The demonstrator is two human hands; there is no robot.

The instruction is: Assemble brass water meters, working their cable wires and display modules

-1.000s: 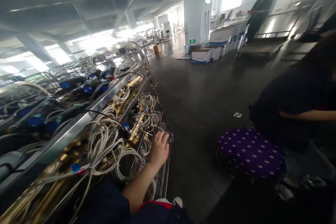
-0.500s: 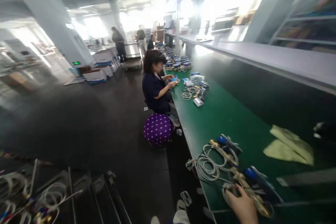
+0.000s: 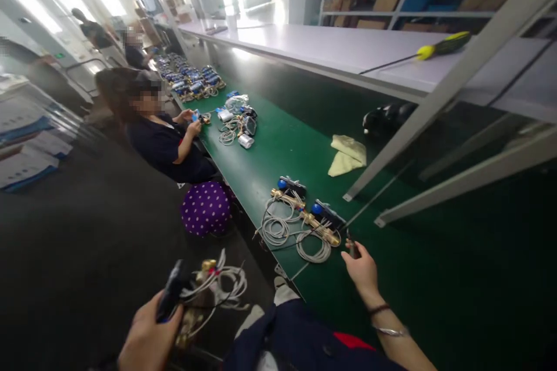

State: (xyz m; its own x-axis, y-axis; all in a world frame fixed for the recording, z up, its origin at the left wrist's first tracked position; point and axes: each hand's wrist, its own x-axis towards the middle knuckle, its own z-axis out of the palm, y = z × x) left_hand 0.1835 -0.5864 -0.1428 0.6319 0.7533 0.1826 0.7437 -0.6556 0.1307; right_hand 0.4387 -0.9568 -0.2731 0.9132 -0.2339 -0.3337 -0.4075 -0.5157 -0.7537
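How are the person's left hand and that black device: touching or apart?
Touching. The head view shows the left hand gripping the black device, its lower end between thumb and fingers.

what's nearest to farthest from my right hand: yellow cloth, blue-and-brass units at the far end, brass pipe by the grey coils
1. Brass pipe, just left of your right hand
2. Yellow cloth, ahead on the green table
3. Blue-and-brass units, far end

Left fingers and right fingers curl, well apart.
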